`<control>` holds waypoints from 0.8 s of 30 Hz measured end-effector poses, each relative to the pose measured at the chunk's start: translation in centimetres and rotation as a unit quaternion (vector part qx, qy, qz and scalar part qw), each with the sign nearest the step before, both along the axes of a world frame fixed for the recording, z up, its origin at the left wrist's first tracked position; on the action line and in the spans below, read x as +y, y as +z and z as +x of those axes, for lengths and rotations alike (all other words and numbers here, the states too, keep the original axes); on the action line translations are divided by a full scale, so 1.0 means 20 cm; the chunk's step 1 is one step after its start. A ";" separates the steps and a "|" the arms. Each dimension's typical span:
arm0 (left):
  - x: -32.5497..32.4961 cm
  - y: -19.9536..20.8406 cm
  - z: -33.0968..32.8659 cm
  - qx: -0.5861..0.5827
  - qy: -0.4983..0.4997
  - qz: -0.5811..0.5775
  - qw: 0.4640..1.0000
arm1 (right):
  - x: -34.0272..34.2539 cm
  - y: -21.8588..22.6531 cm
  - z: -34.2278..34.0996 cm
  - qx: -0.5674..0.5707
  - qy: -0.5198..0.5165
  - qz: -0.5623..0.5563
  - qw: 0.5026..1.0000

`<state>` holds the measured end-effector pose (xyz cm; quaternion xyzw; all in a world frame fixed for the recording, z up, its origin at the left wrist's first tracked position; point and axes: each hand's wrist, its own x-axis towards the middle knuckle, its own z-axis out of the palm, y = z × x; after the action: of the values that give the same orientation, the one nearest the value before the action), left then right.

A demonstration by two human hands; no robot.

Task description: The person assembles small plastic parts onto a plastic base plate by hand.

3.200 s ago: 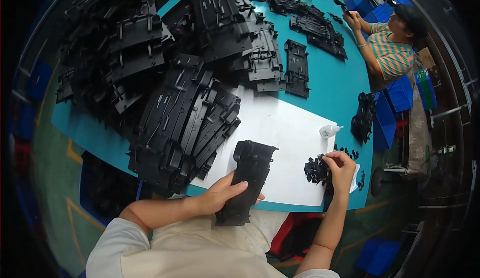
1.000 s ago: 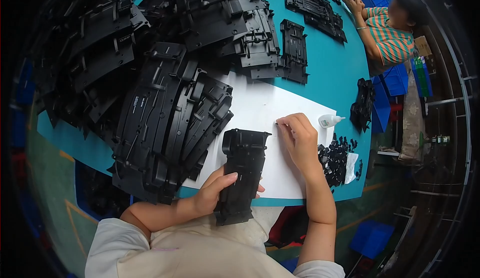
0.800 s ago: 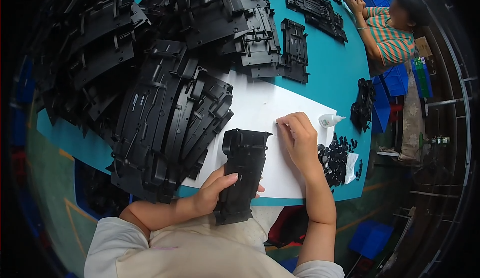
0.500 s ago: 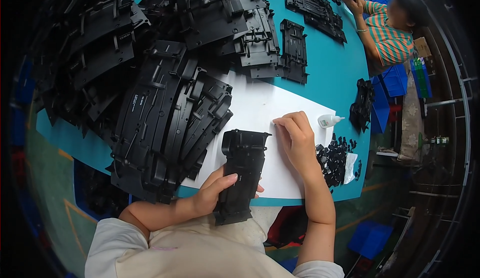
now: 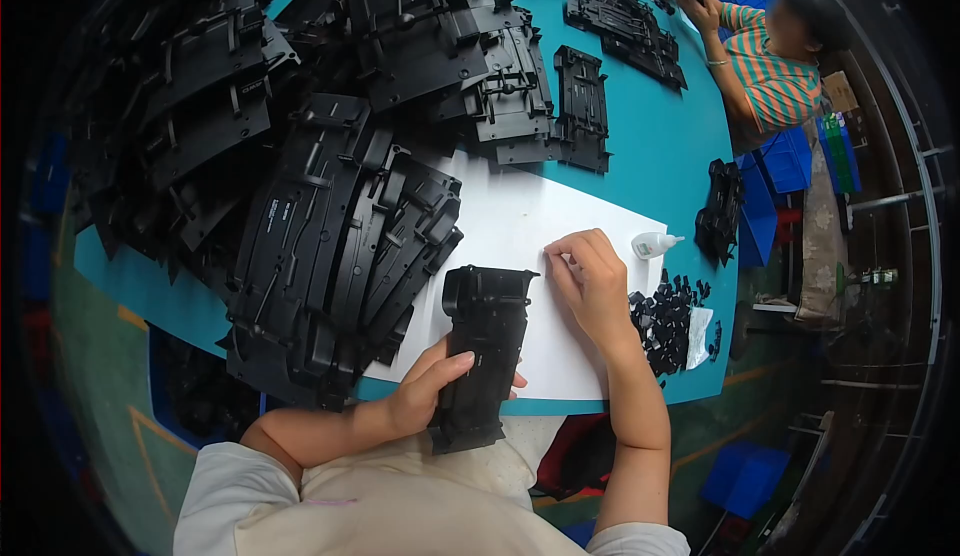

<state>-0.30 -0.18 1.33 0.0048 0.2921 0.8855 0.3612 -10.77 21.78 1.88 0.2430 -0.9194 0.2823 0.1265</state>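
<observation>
My left hand (image 5: 428, 386) grips a black moulded plastic panel (image 5: 484, 356) by its side, thumb on top and fingertips showing at the far edge. The panel is tilted over the table's front edge, partly above a white sheet (image 5: 560, 361). To the right of it, my right hand (image 5: 592, 278) is raised over the sheet with thumb and forefinger pinched together; whatever they hold is too small to make out. A small white squeeze bottle (image 5: 652, 245) with a narrow nozzle lies on its side beyond that hand. Small black plastic pieces (image 5: 660, 328) lie heaped beside my right wrist.
Stacks of similar black panels (image 5: 300, 246) crowd the left of the teal table (image 5: 640, 146), with more at the back. One black part (image 5: 718, 211) lies by the right edge, near blue bins (image 5: 785, 161). A co-worker in a striped shirt (image 5: 770, 81) handles a dark piece at far right.
</observation>
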 end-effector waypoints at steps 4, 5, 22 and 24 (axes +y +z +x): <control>0.00 -0.01 0.00 0.003 -0.016 0.000 1.000 | 0.01 0.00 0.00 -0.027 -0.011 -0.026 0.999; 0.00 -0.01 0.00 0.001 -0.013 0.002 1.000 | 0.01 0.00 0.00 -0.034 -0.012 -0.032 0.999; 0.00 -0.02 0.00 0.014 -0.017 -0.014 1.000 | 0.04 0.02 0.01 -0.049 -0.026 -0.034 0.998; 0.00 -0.02 0.00 0.014 -0.015 -0.016 1.000 | 0.04 0.01 -0.01 -0.021 -0.022 -0.046 0.998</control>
<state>-0.31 -0.15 0.97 0.0159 0.3109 0.8753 0.3701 -10.89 22.50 2.11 0.2109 -0.9131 0.3262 0.1239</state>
